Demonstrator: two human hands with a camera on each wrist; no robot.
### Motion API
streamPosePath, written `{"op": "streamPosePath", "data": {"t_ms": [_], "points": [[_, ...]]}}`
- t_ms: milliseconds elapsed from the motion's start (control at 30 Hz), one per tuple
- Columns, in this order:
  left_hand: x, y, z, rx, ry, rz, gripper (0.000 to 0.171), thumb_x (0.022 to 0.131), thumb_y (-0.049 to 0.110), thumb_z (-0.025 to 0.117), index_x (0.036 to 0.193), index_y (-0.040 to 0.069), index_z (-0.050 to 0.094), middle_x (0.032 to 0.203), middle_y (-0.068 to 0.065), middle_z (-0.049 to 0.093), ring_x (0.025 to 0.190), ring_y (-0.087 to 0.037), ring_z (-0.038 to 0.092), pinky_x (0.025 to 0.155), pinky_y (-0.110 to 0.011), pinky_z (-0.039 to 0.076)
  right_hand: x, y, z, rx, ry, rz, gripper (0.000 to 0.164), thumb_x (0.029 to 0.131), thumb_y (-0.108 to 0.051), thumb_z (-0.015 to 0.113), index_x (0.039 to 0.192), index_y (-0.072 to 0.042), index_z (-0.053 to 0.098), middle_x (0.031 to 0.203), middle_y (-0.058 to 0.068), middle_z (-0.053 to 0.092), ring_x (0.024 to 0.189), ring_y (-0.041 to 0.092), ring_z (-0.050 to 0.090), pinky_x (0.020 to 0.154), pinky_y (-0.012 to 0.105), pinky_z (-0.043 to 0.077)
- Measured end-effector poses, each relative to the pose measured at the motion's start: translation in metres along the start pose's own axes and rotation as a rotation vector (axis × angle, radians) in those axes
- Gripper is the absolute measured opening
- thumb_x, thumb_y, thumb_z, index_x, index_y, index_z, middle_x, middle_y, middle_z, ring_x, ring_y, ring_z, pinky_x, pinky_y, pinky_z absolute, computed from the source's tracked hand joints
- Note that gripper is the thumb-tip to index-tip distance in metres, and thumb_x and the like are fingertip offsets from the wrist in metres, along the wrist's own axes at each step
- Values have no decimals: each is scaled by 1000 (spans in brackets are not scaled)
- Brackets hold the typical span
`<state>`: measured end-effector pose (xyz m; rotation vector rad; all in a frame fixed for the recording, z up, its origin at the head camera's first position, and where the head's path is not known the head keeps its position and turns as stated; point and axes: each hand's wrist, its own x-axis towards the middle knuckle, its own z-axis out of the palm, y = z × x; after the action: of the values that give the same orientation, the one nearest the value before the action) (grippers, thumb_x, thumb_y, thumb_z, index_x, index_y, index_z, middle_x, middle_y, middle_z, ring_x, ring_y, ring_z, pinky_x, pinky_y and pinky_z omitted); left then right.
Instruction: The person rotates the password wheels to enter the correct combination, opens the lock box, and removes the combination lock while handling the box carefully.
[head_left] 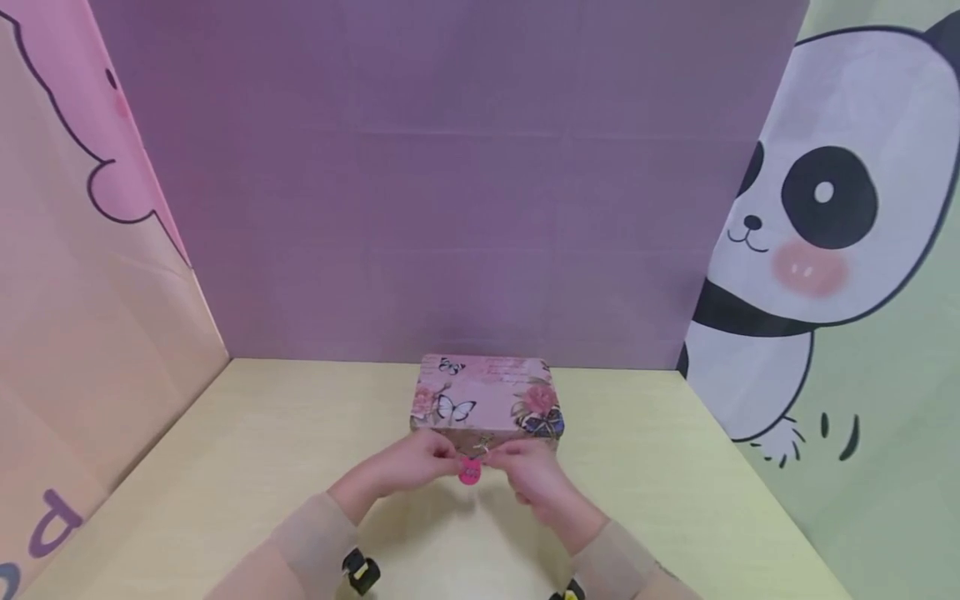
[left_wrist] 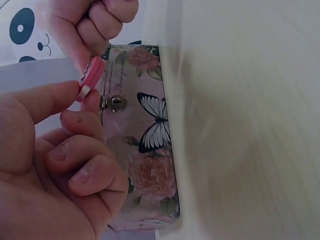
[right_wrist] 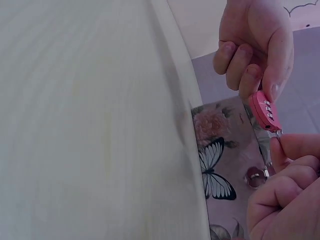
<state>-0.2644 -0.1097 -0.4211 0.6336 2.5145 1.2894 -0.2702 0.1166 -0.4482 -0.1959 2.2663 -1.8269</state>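
Observation:
A small pink combination padlock with number dials is held between both hands, in front of the box. My left hand pinches its body between thumb and fingers. On the other side, my right hand pinches the metal shackle; its other fingers are curled in. Just behind the hands, the pink tin box with roses and butterflies has its lid down. On the box's front is a metal clasp, close beside the padlock in the left wrist view.
The box stands on a pale wooden table, near a purple backdrop. Printed cloths hang on both sides, a panda on the right one. Black wrist devices show by the sleeves.

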Motion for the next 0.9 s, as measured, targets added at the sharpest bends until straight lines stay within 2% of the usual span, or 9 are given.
{"op": "streamPosePath", "data": {"t_ms": [100,167,233,367,533,600,733,833,900], "points": [[-5,-5,-4,11,-31,5,23,97,21,67,87,0,71,62,8,44,52,-7,32,47,-22,30,-1,0,8,-27,-3,6,18,90,-20,74,101,-6,76,73,-4,61,45,4,31,41,19,28],[-8,-8,-5,22,-45,-3,21,96,20,68,88,1,72,62,8,45,52,-8,33,48,-23,30,-2,0,13,-38,-5,14,17,90,-19,74,100,-6,76,71,-3,60,45,4,30,41,19,27],[-12,-11,-6,32,-52,-25,21,96,21,67,88,3,72,61,8,44,52,-7,33,48,-23,30,-3,1,18,-62,-8,11,17,90,-18,73,100,-5,76,82,1,67,45,4,30,41,19,26],[-18,-17,-4,-4,-67,-73,23,95,21,66,83,2,70,59,8,42,49,-7,32,46,-23,29,-4,2,27,-96,-16,8,18,89,-16,73,100,-3,76,97,5,71,44,4,29,40,19,25],[-23,-23,-3,-40,-77,-99,26,93,18,65,71,5,61,57,8,40,47,-8,31,44,-23,29,-4,6,35,-113,-33,-12,16,88,-13,73,99,-1,76,95,6,71,45,5,30,41,20,26],[-25,-25,-3,-21,-76,-103,27,92,16,66,68,8,58,56,8,40,47,-8,32,44,-23,29,-3,7,39,-119,-39,-25,14,86,-11,73,96,-1,76,91,5,70,46,6,31,42,21,27],[-29,-28,-4,47,-78,-121,24,91,15,67,69,8,61,56,8,41,48,-8,33,45,-23,29,-2,7,47,-129,-58,-59,11,82,-6,75,90,2,76,83,3,66,59,11,41,53,25,35],[-32,-27,-5,87,-83,-162,27,92,21,68,69,8,62,55,8,41,47,-8,34,45,-23,29,-1,7,52,-160,-63,-62,8,81,-5,75,86,2,75,78,2,61,64,14,44,56,27,37],[-34,-26,-5,103,-90,-197,31,94,25,68,68,9,61,55,8,41,47,-8,34,44,-23,28,-1,8,56,-185,-62,-49,6,80,-5,76,84,0,75,76,2,60,63,15,44,53,27,36]]}}
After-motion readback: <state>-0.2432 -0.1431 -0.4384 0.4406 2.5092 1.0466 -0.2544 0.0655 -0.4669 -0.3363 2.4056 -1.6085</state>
